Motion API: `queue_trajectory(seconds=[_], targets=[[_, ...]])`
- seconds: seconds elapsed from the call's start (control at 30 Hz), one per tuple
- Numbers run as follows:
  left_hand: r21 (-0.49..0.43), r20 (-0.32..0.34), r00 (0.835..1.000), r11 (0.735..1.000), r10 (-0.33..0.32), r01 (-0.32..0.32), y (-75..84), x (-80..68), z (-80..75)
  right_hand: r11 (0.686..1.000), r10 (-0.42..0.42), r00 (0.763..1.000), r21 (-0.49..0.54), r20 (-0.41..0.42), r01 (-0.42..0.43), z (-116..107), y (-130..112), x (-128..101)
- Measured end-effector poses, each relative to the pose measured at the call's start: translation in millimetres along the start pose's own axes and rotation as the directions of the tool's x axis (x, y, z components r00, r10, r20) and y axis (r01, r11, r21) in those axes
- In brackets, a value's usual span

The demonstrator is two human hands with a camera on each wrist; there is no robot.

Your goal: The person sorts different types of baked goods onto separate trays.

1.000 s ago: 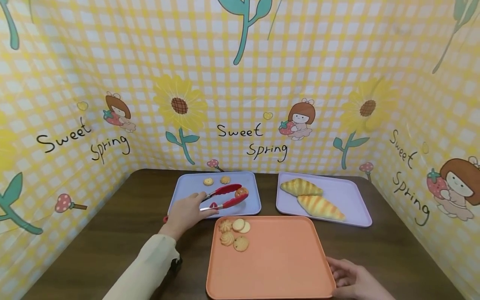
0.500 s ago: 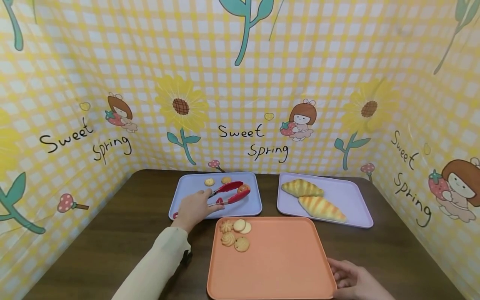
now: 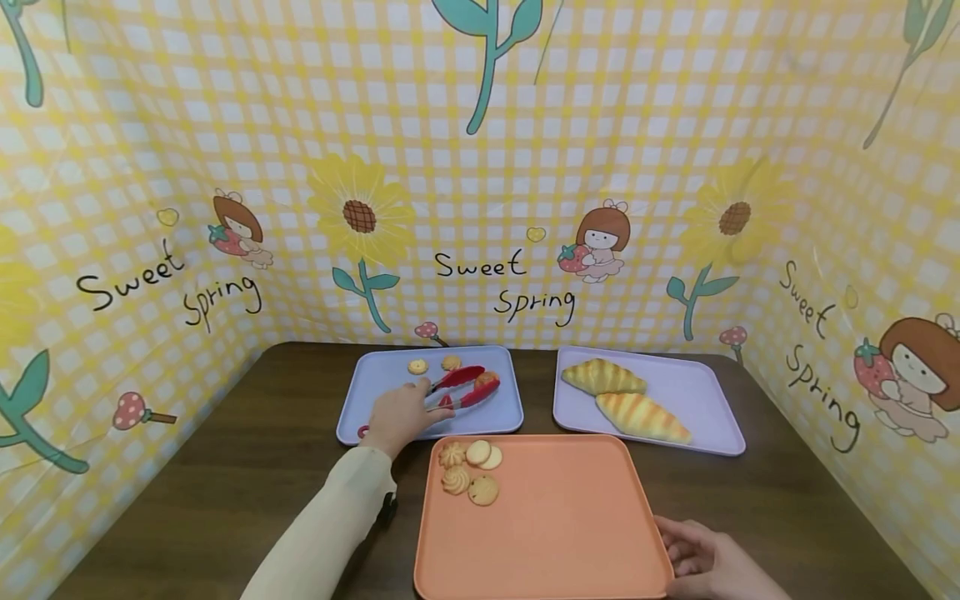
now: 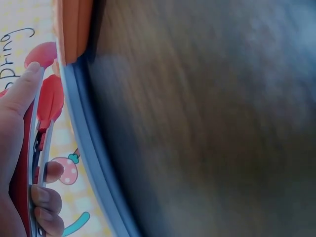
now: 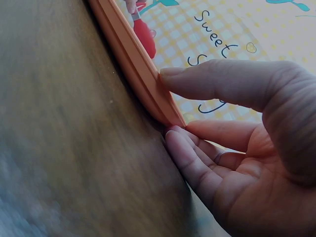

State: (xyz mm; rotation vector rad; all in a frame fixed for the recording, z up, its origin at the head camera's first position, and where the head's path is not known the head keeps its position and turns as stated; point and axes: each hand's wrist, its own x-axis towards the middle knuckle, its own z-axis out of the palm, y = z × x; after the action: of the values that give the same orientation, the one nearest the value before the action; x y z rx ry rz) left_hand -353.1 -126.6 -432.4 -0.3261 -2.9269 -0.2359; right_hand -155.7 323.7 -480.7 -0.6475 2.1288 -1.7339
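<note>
My left hand (image 3: 401, 417) holds red-tipped metal tongs (image 4: 49, 101) over the blue tray (image 3: 352, 408); thumb and curled fingers lie on either side of their handles in the left wrist view. The tongs' heads are spread around a small round orange-brown pastry (image 3: 486, 381); whether they touch it I cannot tell. Two small cookies, one pale (image 3: 417, 367) and one browner (image 3: 451, 363), lie behind on the same tray. My right hand (image 3: 708, 558) grips the right edge of the orange tray (image 5: 140, 64), with thumb on the rim and fingers against its side.
Several cookies (image 3: 482, 490) sit in the orange tray's far left corner. On a purple tray (image 3: 712, 408) at the back right lie two striped croissants (image 3: 643, 417). A yellow checked cloth (image 3: 480, 208) walls in the dark wooden table (image 3: 187, 500).
My left hand and the tongs have shifted right and slightly nearer, bringing the tongs' far ends closer around the orange-brown pastry. The right hand stays at the orange tray's edge.
</note>
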Motion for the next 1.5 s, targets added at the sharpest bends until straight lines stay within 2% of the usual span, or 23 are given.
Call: queue_trajectory(seconds=[0.33,0.5,0.67,0.93,1.1,1.27,1.5], targets=[[0.016,0.039,0.999,0.999,-0.029,0.028,1.1,6.1,5.1,1.0,-0.002,1.0,0.003,0.005,0.002,1.2,-0.5,2.5],[0.025,0.057,0.998,0.999,-0.034,0.033,3.8,7.4,2.9,0.999,-0.031,0.999,0.011,0.014,0.031,1.0,-1.0,3.4],[0.032,0.082,0.996,0.999,-0.042,0.039,7.7,5.6,-1.7,1.0,-0.022,1.0,-0.001,0.012,0.022,1.5,-2.4,4.5],[0.037,0.088,0.995,0.998,-0.048,0.044,7.7,5.8,-2.2,0.998,-0.05,0.999,-0.031,0.007,0.05,1.3,-2.6,4.4],[0.034,0.094,0.994,0.998,-0.048,0.045,7.3,6.3,-1.1,0.999,-0.026,1.0,-0.028,0.006,0.027,0.0,-2.3,3.9],[-0.008,0.094,0.994,0.999,-0.051,0.052,6.2,5.9,-0.9,0.999,-0.004,1.0,-0.039,-0.002,0.004,-0.9,-1.1,2.3],[-0.042,0.078,0.995,0.997,-0.066,0.07,-0.7,5.4,2.4,0.994,-0.092,0.996,-0.061,0.0,0.092,-2.2,4.7,-0.1]])
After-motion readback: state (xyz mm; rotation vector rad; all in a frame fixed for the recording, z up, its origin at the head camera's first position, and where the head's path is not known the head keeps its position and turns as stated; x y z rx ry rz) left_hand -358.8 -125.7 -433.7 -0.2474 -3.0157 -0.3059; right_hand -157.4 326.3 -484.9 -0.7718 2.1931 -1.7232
